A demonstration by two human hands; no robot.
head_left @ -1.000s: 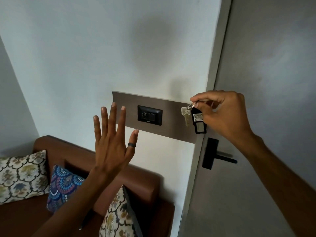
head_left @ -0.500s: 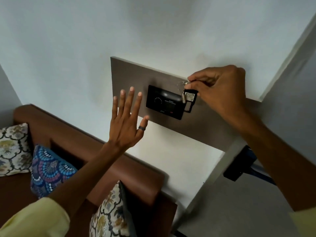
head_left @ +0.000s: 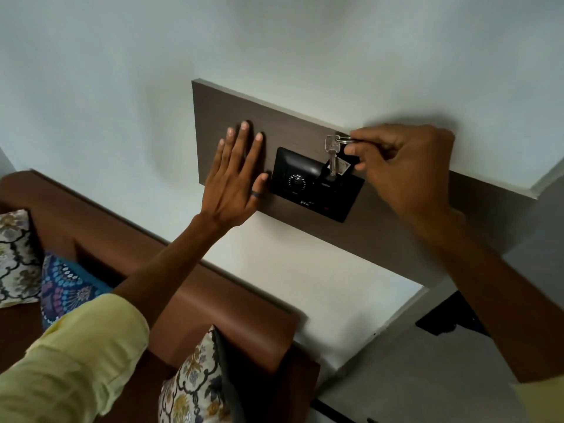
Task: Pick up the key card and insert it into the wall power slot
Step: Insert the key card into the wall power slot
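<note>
A black power slot unit [head_left: 308, 190] with a round dial sits on a brown wall panel [head_left: 396, 227]. My right hand [head_left: 399, 166] pinches a key ring from which a silver key [head_left: 332, 154] and a black key card tag [head_left: 338, 169] hang. The tag's lower end touches the top right part of the black unit; I cannot tell how far it is in. My left hand [head_left: 235, 175] lies flat and open on the panel just left of the unit, a dark ring on one finger.
A brown leather sofa back [head_left: 195, 300] runs below the panel, with patterned cushions [head_left: 195, 380] on it. A grey door with a black handle [head_left: 451, 319] stands at the lower right. White wall surrounds the panel.
My right hand carried the key and tag left from the door edge to the black unit. My left hand moved forward and now rests flat on the panel. The view came closer.
</note>
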